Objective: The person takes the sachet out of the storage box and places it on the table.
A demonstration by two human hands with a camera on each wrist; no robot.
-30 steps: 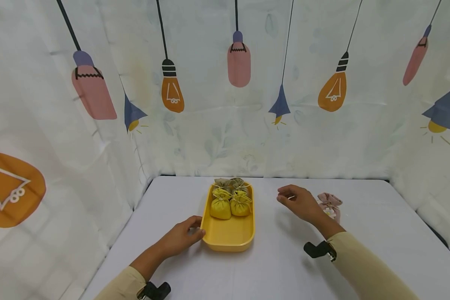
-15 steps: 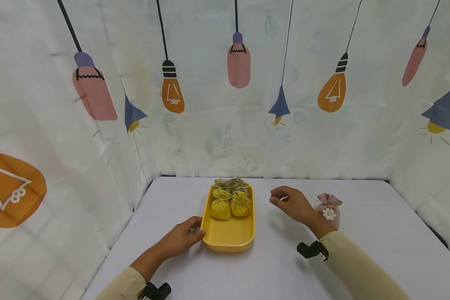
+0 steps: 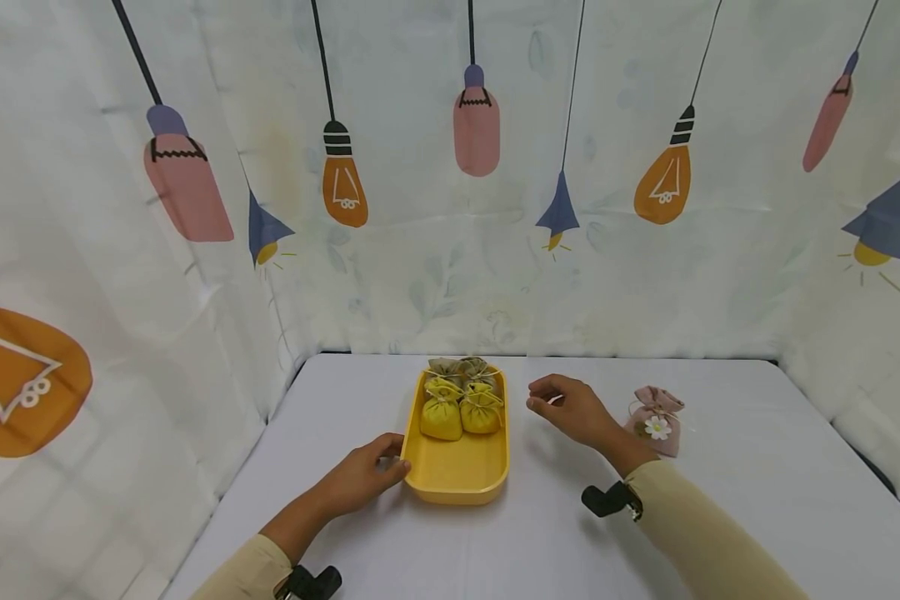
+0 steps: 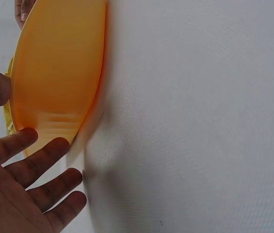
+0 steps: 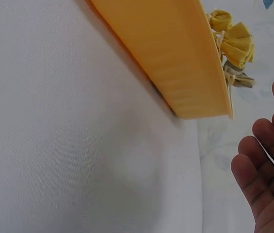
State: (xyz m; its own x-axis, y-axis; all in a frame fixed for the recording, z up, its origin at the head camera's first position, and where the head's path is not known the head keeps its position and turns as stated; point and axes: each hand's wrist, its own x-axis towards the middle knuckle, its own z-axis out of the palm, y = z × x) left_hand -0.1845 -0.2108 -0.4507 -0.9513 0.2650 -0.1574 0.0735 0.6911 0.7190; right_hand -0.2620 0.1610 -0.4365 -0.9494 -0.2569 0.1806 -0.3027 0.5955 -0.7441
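Observation:
A yellow tray (image 3: pixel 456 475) stands on the white table, with two yellow drawstring pouches (image 3: pixel 441 416) and greyish-green pouches (image 3: pixel 446 367) in its far half. Beside its near left side is my left hand (image 3: pixel 362 477). In the left wrist view that hand (image 4: pixel 25 179) has fingers spread and fairly straight against the tray's outer wall (image 4: pixel 61 68), its thumb at the rim. To the right of the tray my right hand (image 3: pixel 573 410) hovers above the table with loosely bent fingers, holding nothing. A pink drawstring pouch (image 3: pixel 666 446) with a white flower lies behind the right wrist.
White cloth covers the table (image 3: pixel 765 475). A pale curtain (image 3: pixel 435 283) printed with hanging lamps surrounds it at the back and sides. The near half of the tray shows bare floor.
My right hand has moved left toward the tray, away from the pink pouch, which now shows more fully. The left hand and the tray have stayed in place.

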